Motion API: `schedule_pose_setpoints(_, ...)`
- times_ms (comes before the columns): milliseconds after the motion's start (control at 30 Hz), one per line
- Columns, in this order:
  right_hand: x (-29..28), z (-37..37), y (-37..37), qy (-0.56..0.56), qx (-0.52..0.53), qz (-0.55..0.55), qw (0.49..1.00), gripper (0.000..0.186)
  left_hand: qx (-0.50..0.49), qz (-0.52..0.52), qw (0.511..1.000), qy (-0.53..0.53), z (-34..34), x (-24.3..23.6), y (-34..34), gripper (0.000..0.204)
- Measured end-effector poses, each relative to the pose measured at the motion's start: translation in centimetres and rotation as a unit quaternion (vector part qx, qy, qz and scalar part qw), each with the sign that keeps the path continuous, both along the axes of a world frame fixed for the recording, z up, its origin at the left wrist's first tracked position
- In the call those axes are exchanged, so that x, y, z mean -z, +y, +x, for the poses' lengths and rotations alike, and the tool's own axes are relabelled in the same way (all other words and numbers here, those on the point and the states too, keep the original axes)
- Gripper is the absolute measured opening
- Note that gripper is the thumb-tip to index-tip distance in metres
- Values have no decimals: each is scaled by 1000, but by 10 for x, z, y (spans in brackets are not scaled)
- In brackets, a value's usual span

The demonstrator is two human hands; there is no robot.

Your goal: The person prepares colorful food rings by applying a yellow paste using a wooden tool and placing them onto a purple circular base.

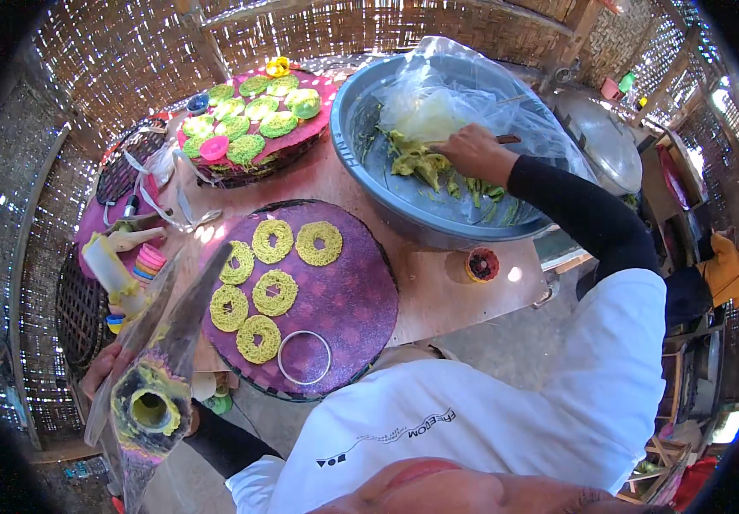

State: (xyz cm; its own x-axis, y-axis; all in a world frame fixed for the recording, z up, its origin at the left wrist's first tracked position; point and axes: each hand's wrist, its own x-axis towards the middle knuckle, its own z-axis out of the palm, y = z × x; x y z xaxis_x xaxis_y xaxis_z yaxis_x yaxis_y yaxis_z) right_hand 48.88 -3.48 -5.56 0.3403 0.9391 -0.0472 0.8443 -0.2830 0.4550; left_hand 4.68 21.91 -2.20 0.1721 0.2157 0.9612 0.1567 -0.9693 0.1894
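Note:
My right hand (476, 154) is closed around a slim tool with a brown wooden handle (508, 139). It reaches into a big blue basin (350, 163), beside a lump of yellow-green dough (419, 161). My left hand (100, 370) grips a forked wooden press (151, 377) with a round, dough-smeared hole, which hides most of the fingers. To the right of the press lies a round tray (356, 274) with a purple cover. On it are several yellow lacy dough rings (275, 292) and a thin white hoop (330, 358).
A second round tray (292, 146) at the far left carries several green and yellow lacy discs and a pink cup (213, 148). Clear plastic sheeting (472, 94) drapes into the basin. A small red cup (482, 265) stands near the table edge. Colourful stacked cups (148, 262) sit beside a pale cylinder (114, 267).

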Motion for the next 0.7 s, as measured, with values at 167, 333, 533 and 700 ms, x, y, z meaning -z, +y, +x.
schedule_pose_setpoints(167,-44,-26,-37,105,36,-67,992,24,17,-95,995,17,25,23,6,42)
schedule_pose_setpoints(333,-79,-30,-91,277,22,114,954,32,260,-404,868,-127,78,21,-11,24)
schedule_pose_setpoints(533,-145,-125,-77,570,148,168,791,34,193,-170,966,21,132,18,13,25)
schedule_pose_setpoints(700,-147,-139,-65,585,89,105,799,33,131,-55,985,103,146,-26,-24,27)
